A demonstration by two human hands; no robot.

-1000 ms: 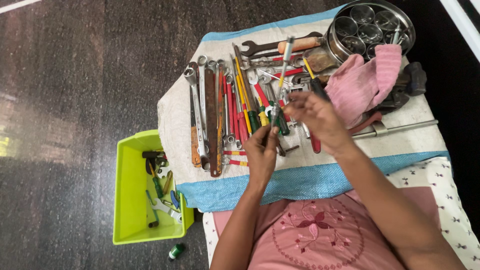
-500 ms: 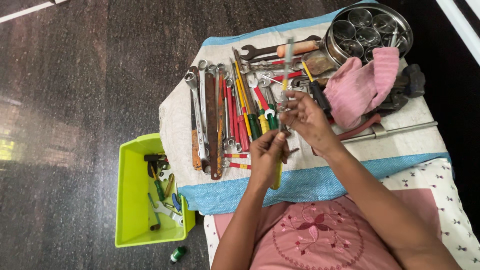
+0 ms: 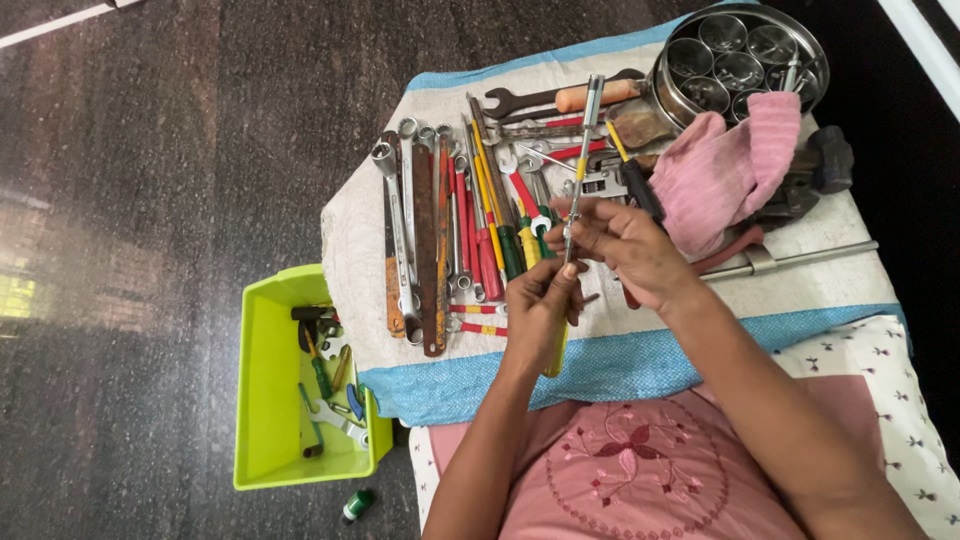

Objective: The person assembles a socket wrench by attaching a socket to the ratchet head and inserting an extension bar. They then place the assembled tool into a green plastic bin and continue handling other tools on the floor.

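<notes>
Left hand (image 3: 540, 305) is wrapped around the yellow-handled screwdriver (image 3: 568, 240), right hand (image 3: 625, 250) pinching its shaft toward 12 o'clock — I'd keep it straight and steady.

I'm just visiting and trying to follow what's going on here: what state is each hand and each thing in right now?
left hand: closed around the yellow screwdriver's handle.
right hand: fingers pinching the shaft.
yellow screwdriver: lifted above the cloth, tip pointing away.
round steel tin: lid off, small cups inside.
green bin: open, a few tools inside.
pink cloth: crumpled.
row of spanners: lying flat, side by side.
</notes>
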